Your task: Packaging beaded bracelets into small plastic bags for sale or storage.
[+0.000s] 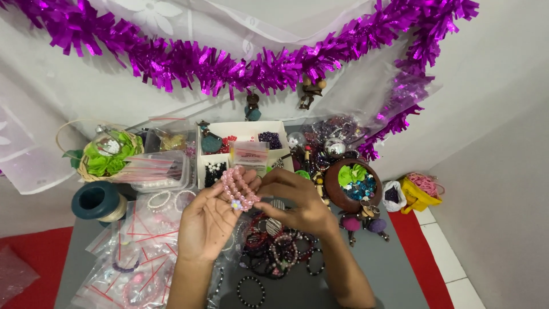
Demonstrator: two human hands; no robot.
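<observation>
Pink bead bracelets (238,190), stacked in a small bundle with a pale flower charm, sit against the fingertips of the left hand (210,220), which is cupped palm-up above a grey bench (389,269). The right hand (297,203) reaches across, its fingers pinching the bundle's edge. Beneath both hands lies a heap of dark bracelets (274,249). A white compartment box (240,149) of beads stands just behind, a brown bowl (350,186) of green and blue pieces to the right, and purple tinsel (229,63) hangs across the wall.
</observation>
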